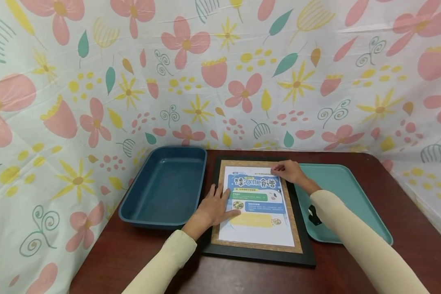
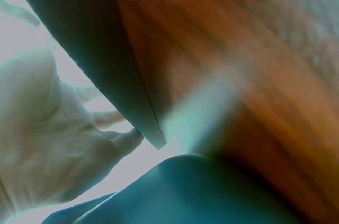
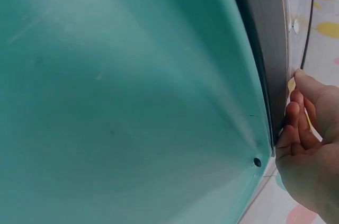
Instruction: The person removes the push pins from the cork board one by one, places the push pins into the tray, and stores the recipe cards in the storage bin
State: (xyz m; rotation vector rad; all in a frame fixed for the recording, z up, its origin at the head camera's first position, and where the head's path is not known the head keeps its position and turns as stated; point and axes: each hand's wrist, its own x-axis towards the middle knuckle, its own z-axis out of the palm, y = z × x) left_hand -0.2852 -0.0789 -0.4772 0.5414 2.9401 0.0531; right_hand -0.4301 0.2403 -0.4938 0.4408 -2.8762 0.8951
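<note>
A printed sheet point(image 1: 255, 234) with Chinese text lies on a black-framed cork board point(image 1: 259, 258). My left hand point(image 1: 210, 209) rests with fingers spread on the sheet's left side; in the left wrist view the hand point(image 2: 50, 128) shows beside the dark frame point(image 2: 90, 38). At the sheet's upper right corner, my right hand point(image 1: 289, 171) pinches something small between thumb and forefinger. The right wrist view shows this hand point(image 3: 315, 144) at the frame point(image 3: 265, 17), with a small yellowish pin-like thing point(image 3: 291, 84) between the fingertips. A clear pushpin point(image 3: 295, 26) stands in the board nearby.
A deep blue tray point(image 1: 161, 188) stands to the left of the board on the dark wooden table point(image 1: 206, 277). To the right lies a shallow teal tray point(image 1: 338, 183), close against the frame. Flower-patterned cloth point(image 1: 220, 81) hangs behind and at both sides.
</note>
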